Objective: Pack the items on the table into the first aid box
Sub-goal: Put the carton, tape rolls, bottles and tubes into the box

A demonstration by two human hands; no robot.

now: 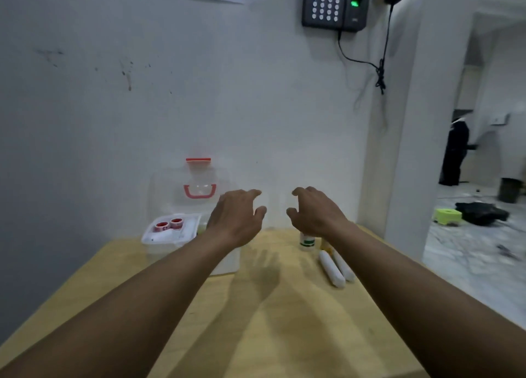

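Note:
A clear plastic first aid box [159, 249] stands at the back left of the wooden table [256, 306], its lid [196, 184] with a red handle raised against the wall. Its inner tray holds two red-and-white tape rolls [169, 224]. My left hand [236, 218] hovers above the box's right side, fingers apart, holding nothing. My right hand [316, 212] hovers empty above a small white bottle with a green label [306, 242]. Two white rolled bandages [336, 266] lie side by side just right of the bottle, partly under my right forearm.
The table stands against a white wall, with a keypad device [333, 5] and a dangling cable high up. To the right a doorway opens onto a marble floor with a green stool [447, 215], dark cloth, a bin and a person in dark clothing in the distance.

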